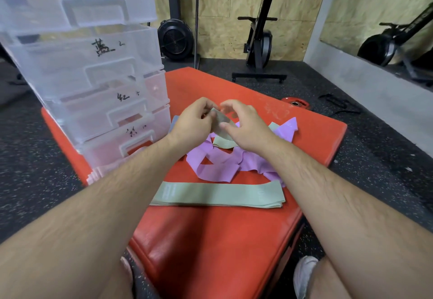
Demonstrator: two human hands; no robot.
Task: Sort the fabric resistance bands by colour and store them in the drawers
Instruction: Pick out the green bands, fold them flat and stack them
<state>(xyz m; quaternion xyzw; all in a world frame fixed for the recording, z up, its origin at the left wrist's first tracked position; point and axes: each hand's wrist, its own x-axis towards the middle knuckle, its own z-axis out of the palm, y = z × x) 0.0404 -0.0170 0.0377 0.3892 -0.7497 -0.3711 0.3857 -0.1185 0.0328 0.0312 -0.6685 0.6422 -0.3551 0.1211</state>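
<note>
With left hand (192, 120) and right hand (246, 126) fingers curled, I'm pinching the limp, featherweight green band (220, 126) by its edge.

Four clear drawers (110, 71) stood stacked at the left edge of the bench (210, 240). On the bench lay one flat stack of green bands (218, 194) (layers too thin to count) and one tangled purple heap (215, 172). Two hands, the left hand (194, 120) and the right hand (246, 126), held one green band (218, 132).

Both hands, left (192, 120) and right (246, 125), pinch a green band (221, 126) above purple bands (220, 162).
</note>
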